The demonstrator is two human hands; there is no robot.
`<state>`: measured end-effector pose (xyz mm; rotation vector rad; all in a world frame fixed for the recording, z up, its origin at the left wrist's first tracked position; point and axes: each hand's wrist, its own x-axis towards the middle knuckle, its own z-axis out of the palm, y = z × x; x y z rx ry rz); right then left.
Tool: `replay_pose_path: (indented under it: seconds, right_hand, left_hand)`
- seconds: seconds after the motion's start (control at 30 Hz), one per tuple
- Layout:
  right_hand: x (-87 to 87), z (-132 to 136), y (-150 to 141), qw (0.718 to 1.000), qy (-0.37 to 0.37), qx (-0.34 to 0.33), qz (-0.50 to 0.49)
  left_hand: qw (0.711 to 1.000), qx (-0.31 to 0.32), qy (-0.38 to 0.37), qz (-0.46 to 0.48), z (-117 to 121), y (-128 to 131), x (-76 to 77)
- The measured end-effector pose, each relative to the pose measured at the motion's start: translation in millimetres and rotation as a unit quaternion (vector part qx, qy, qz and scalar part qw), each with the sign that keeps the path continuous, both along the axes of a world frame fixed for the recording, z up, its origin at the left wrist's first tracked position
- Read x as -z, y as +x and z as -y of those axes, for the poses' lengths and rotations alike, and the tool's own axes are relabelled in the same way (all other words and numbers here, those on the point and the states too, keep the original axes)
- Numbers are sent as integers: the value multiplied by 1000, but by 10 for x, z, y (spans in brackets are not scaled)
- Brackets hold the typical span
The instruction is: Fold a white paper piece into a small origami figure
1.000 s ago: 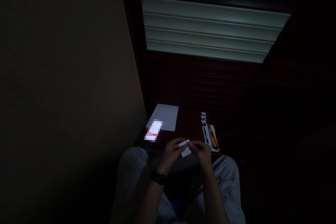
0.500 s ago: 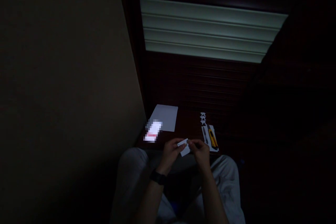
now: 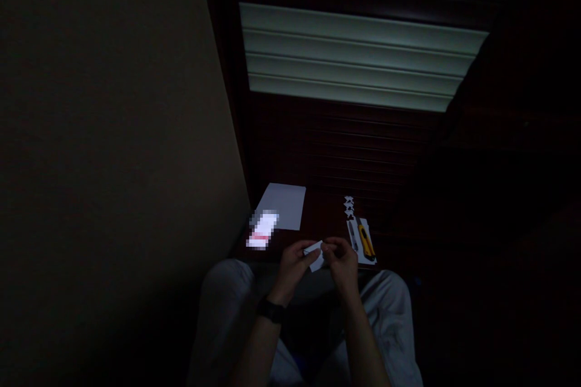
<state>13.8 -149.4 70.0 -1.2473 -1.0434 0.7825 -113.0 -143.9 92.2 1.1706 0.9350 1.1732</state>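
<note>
Between both hands, just above my lap at the table's near edge, is a small piece of white paper (image 3: pixel 316 260). My left hand (image 3: pixel 294 264) grips its left side, thumb on top and fingers beneath. My right hand (image 3: pixel 341 262) pinches the right part of the same paper, its thumb and fingertips close to the left thumb. Just beyond the right hand lie a yellow utility knife (image 3: pixel 365 240) and a slim pen-like tool (image 3: pixel 352 235), both resting on white paper (image 3: pixel 360 257). Dim light hides the finer details of the held paper.
A white sheet (image 3: pixel 285 202) lies at the table's back left, with a bright, pixelated phone-like screen (image 3: pixel 262 231) over its near corner. Several small white paper cutouts (image 3: pixel 348 206) form a column behind the knife. A wall (image 3: pixel 181 133) rises on the left; slatted panels (image 3: pixel 358 60) stand behind the table.
The whole view has shifted slightly. My right thumb and fingers have moved a little over the paper's upper right edge, while my left hand keeps its grip.
</note>
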Motion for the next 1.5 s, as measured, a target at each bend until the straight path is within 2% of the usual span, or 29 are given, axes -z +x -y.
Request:
replay_pose_path:
  seconds: [0.17,0.4,0.87,1.27,1.4,1.5]
  right_hand:
    - [-54,25,56,999,-13,-34,-28]
    - [-156,96,107,993,-19,-81,-78]
    - [-177,110,72,997,-11,-60,-56]
    - [-127,100,66,998,5,-60,-20]
    - [-126,96,66,998,6,-48,-28]
    - [-140,106,77,997,4,-64,-39]
  left_hand:
    - [1000,17,-3,-1,-29,-11,43]
    - [1000,20,-4,17,6,-33,14]
    - [1000,-12,-20,21,40,-19,-20]
    - [999,-25,-19,12,50,-3,-12]
    - [999,-26,-27,14,50,3,-10]
    - [999,-24,-27,18,50,1,-4]
